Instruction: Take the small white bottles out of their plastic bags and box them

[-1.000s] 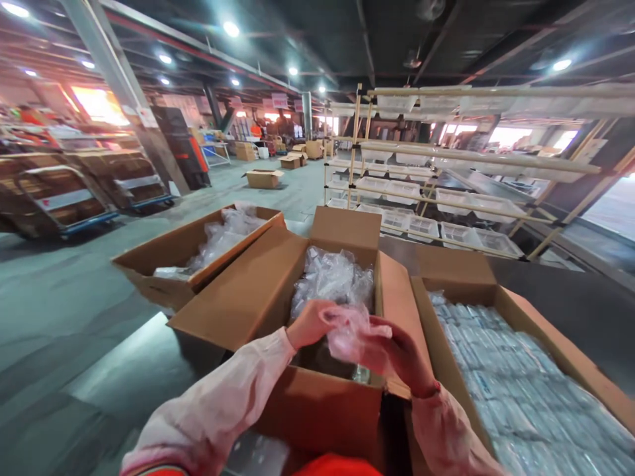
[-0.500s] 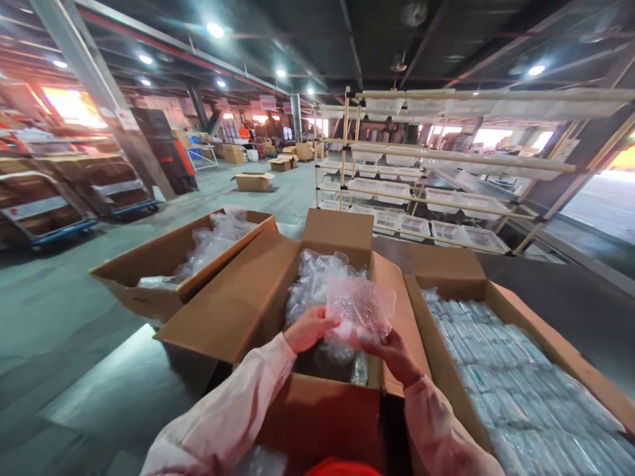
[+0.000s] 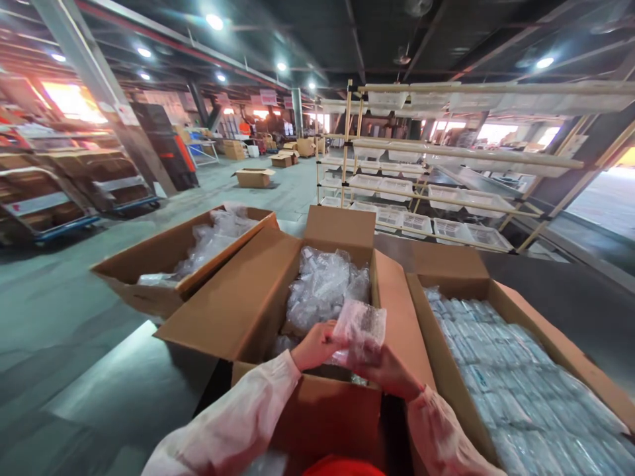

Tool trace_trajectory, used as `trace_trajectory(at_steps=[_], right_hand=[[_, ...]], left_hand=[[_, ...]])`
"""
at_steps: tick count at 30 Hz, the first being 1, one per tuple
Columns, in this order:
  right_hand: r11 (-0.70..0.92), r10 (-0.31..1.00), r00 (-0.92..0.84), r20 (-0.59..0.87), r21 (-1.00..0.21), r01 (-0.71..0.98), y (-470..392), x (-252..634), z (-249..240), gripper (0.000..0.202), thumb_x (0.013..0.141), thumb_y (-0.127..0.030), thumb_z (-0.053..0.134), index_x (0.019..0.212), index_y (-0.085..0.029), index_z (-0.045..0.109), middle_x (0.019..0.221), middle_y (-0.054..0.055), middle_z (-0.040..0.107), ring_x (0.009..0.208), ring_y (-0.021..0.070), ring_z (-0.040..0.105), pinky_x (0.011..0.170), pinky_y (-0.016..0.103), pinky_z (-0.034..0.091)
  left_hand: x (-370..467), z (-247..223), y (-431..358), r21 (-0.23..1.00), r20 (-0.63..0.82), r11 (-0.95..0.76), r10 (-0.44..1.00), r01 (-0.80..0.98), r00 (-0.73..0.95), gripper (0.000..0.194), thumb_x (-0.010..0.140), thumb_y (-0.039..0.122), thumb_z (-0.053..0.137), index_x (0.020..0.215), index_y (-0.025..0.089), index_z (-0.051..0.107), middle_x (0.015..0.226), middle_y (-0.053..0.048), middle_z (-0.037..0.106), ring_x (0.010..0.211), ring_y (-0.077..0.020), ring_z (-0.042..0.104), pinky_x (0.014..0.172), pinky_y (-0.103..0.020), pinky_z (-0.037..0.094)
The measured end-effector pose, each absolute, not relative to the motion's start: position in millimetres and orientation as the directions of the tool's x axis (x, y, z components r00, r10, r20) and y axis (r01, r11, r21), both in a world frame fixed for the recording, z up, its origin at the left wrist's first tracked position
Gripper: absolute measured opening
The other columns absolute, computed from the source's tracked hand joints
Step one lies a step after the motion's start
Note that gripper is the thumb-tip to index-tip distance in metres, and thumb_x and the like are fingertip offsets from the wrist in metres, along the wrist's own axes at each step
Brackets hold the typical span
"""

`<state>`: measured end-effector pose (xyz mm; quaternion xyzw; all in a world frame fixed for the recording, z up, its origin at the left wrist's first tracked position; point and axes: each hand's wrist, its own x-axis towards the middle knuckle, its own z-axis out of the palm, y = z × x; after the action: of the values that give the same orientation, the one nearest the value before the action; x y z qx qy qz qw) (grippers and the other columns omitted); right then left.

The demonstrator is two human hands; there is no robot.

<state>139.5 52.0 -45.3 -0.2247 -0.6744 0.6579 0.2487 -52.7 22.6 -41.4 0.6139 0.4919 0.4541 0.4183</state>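
Over the near part of the middle cardboard box (image 3: 268,297), both hands hold one clear bubble wrap bag (image 3: 364,322). My left hand (image 3: 315,345) pinches its left edge between thumb and fingers. From below and the right, my right hand (image 3: 389,371) grips the bag's lower part, its fingers partly hidden by the plastic. What the bag contains, if anything, I cannot make out. Behind it, a heap of crumpled bubble wrap bags (image 3: 320,281) fills the far part of the middle box.
To the right, an open box (image 3: 473,403) holds tight rows of wrapped packs (image 3: 510,363). Another open box (image 3: 133,281) with loose bubble wrap stands left. A rack (image 3: 344,152) with white baskets (image 3: 394,188) rises behind. Loaded trolleys (image 3: 54,221) stand far left.
Both hands have come down and nearer to me with the bubble wrap bag. The bag now looks smaller and more folded, and more of the heap behind it shows.
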Motion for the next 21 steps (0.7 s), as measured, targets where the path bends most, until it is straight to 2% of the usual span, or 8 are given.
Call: trace_trajectory(at_steps=[4,6,8,10,13,16,18,21], right_hand=[[0.059,0.684,-0.725,0.086,-0.996,-0.062,56.5,145.5,-39.7,0.048,0.07,-0.042,0.075,0.113,-0.02,0.068,0.111,0.007,0.068,0.099,0.0255,0.062,0.089,0.039,0.05],[0.046,0.799,-0.594,0.089,-0.995,-0.088,61.4,148.0,-43.2,0.039,0.073,-0.048,0.071,0.098,-0.018,0.072,0.092,0.007,0.071,0.079,0.0205,0.064,0.072,0.033,0.054],[0.011,0.888,-0.458,0.053,-0.995,-0.095,65.4,150.2,-48.8,0.04,0.07,-0.056,0.07,0.07,-0.016,0.069,0.06,0.003,0.064,0.052,0.0139,0.055,0.05,0.027,0.048],[-0.028,0.915,-0.404,0.017,-0.994,-0.106,66.6,151.9,-52.3,0.045,0.068,-0.059,0.07,0.058,-0.016,0.062,0.049,0.0,0.056,0.045,0.0121,0.049,0.044,0.025,0.044],[0.088,0.887,-0.445,0.125,-0.991,-0.103,63.1,153.8,-48.3,0.039,0.064,-0.049,0.077,0.084,-0.017,0.069,0.083,0.007,0.071,0.073,0.0207,0.065,0.067,0.032,0.054],[0.352,0.813,-0.485,0.323,-0.936,-0.033,58.7,154.8,-40.8,0.04,0.062,-0.035,0.081,0.097,-0.02,0.07,0.114,0.011,0.066,0.104,0.0263,0.062,0.091,0.037,0.049],[0.373,0.818,-0.469,0.333,-0.928,-0.007,58.8,154.8,-40.7,0.033,0.067,-0.039,0.076,0.093,-0.02,0.071,0.109,0.011,0.067,0.099,0.0256,0.064,0.085,0.035,0.052],[0.101,0.873,-0.481,0.077,-0.995,0.025,64.7,154.9,-48.2,0.048,0.078,-0.057,0.058,0.103,-0.017,0.066,0.084,0.009,0.07,0.065,0.02,0.066,0.05,0.028,0.051]], left_hand=[[-50.8,-40.7,18.1,0.997,0.075,-0.075,0.997,0.02,-0.016,0.045,0.066,0.056,0.071,0.064,0.012,0.07,0.058,-0.002,0.061,0.057,-0.0123,0.049,0.058,-0.026,0.04],[-53.5,-40.2,16.6,0.998,0.044,-0.047,0.996,-0.04,-0.075,0.048,0.064,0.057,0.073,0.08,0.011,0.074,0.066,-0.004,0.067,0.058,-0.0136,0.053,0.061,-0.028,0.044],[-56.5,-37.3,15.3,0.993,0.119,-0.119,0.993,0.02,0.017,0.046,0.061,0.051,0.078,0.084,0.012,0.075,0.074,-0.006,0.07,0.066,-0.017,0.059,0.068,-0.03,0.048],[-58.8,-33.5,14.6,0.957,0.252,-0.268,0.958,0.11,0.138,0.034,0.064,0.043,0.079,0.081,0.014,0.076,0.083,-0.009,0.073,0.078,-0.0213,0.064,0.077,-0.033,0.05],[-62.1,-31.1,15.2,0.901,0.407,-0.423,0.901,0.095,0.15,0.02,0.072,0.036,0.076,0.075,0.016,0.077,0.095,-0.014,0.072,0.09,-0.0244,0.067,0.083,-0.035,0.05],[-66.6,-32.1,17.3,0.923,0.384,-0.383,0.92,-0.033,0.079,0.022,0.074,0.039,0.074,0.081,0.019,0.077,0.105,-0.014,0.07,0.093,-0.0254,0.067,0.082,-0.038,0.052],[-68.9,-31.1,18.3,0.926,0.378,-0.377,0.92,-0.029,0.104,0.026,0.075,0.044,0.072,0.084,0.02,0.076,0.115,-0.014,0.066,0.101,-0.0274,0.065,0.086,-0.041,0.051],[-67.2,-27.9,18.2,0.844,0.447,-0.5,0.855,0.192,0.262,0.029,0.068,0.046,0.077,0.084,0.021,0.077,0.117,-0.013,0.066,0.111,-0.0294,0.059,0.096,-0.045,0.045]])
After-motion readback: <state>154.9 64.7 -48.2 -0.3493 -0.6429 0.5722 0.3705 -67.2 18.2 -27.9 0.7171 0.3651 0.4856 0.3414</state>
